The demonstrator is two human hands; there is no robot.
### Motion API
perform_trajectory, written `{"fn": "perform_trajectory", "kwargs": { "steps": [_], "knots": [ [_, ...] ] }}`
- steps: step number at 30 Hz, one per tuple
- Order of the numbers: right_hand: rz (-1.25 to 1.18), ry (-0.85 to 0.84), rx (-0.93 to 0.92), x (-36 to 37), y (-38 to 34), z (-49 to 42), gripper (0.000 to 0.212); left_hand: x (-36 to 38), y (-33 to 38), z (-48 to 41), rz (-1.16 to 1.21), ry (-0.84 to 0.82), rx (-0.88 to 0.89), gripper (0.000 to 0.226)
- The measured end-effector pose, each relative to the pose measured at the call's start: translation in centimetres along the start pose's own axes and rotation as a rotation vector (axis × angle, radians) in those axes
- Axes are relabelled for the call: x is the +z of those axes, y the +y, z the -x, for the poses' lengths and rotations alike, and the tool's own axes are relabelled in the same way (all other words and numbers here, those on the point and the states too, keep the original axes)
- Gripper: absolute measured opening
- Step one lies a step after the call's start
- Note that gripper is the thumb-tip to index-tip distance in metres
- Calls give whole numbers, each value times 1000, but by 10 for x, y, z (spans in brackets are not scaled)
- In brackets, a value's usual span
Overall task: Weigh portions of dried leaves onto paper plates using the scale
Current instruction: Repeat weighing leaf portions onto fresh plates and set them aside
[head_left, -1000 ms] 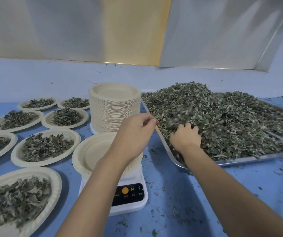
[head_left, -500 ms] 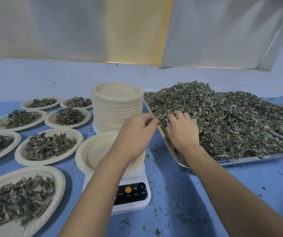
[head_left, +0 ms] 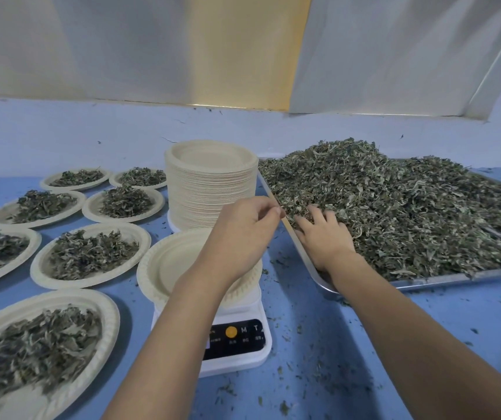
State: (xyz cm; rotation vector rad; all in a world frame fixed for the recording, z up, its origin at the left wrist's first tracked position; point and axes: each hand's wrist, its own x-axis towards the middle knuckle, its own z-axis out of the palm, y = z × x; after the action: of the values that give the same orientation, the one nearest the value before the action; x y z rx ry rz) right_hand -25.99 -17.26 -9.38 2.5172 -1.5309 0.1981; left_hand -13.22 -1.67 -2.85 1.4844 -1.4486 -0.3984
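Obs.: left hand (head_left: 243, 234) at frame centre, over the empty paper plate (head_left: 176, 268) on the white scale (head_left: 237, 356). Fingers curled, thumb and forefinger tips meeting at the left rim of the metal tray (head_left: 425, 279); cannot tell whether they pinch the rim.

Right hand (head_left: 325, 237): fingers (head_left: 314, 212) spread, nearly straight, laid palm-down in the dried leaves (head_left: 394, 213) at the tray's lower-left corner; nothing gripped.

Leaf pile fills the tray, right of frame. Plate stack (head_left: 211, 183) just behind the scale. Seven filled plates (head_left: 145, 247) left of frame on the blue table (head_left: 334, 344); loose crumbs lower right.
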Motion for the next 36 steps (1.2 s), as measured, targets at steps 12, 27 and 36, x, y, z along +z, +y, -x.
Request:
{"fn": "perform_trajectory", "kwargs": {
  "steps": [12, 27, 36],
  "knots": [
    [114, -152, 23, -4, -4, 4, 36, 1, -2, -1, -6, -13, -13, 23],
    [-374, 114, 207, -5, 3, 1, 37, 25, 12, -13, 158, 97, -223, 25],
    [-1135, 337, 371, -19, 17, 1, 38, 94, 13, -49, 870, 20, -663, 51]
  ]
}}
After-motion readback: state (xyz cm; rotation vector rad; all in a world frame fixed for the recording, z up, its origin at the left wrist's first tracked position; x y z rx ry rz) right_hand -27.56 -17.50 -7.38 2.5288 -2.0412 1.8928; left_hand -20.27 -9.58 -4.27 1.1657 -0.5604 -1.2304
